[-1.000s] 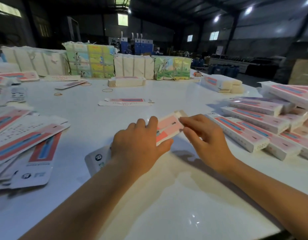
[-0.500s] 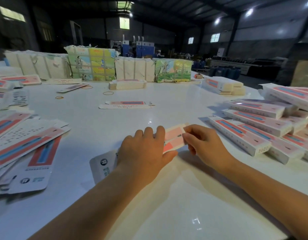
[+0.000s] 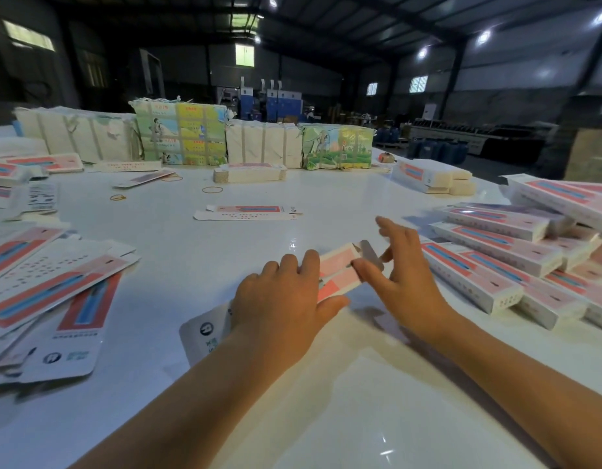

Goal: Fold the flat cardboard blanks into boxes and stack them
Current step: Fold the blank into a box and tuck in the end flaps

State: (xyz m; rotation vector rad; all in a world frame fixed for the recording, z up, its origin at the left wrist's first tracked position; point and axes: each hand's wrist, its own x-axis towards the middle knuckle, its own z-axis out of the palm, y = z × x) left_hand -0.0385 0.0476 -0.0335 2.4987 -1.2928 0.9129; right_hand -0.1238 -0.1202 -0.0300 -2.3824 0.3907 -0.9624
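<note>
Boxes point(image 3: 489, 265) already folded lie heaped at the right edge of the frame, in overlapping rows with one more lying across the top of the pile at far right, so a fair share of the work looks done. Judging by what waits, more is left: loose flat blanks point(image 3: 49, 282) fan out at the left edge, one blank point(image 3: 247, 212) lies alone at centre, a small banded stack point(image 3: 250, 173) sits beyond it, and wrapped bundles point(image 3: 181, 133) line the far side of the table point(image 3: 326, 418) across the upper middle.

The blank in hand point(image 3: 336, 269) sits low in the centre of the frame, lying on the table and reaching from lower left to upper right. The left hand point(image 3: 286, 299) lies over its middle with fingers curved over the far edge and thumb on the near side, holding it down. The right hand point(image 3: 404, 272) works at the upper-right end: thumb and a finger seem to pinch the small grey end flap point(image 3: 372, 253), which stands up from the card, while the other fingers are spread and lifted. Whether the body has been squared into a tube under the left hand I cannot tell.

This one looks mid-fold, at the end-flap stage. It has yet to be closed and added to the heap on the right. A few rubber bands point(image 3: 212, 189) lie scattered further back.
</note>
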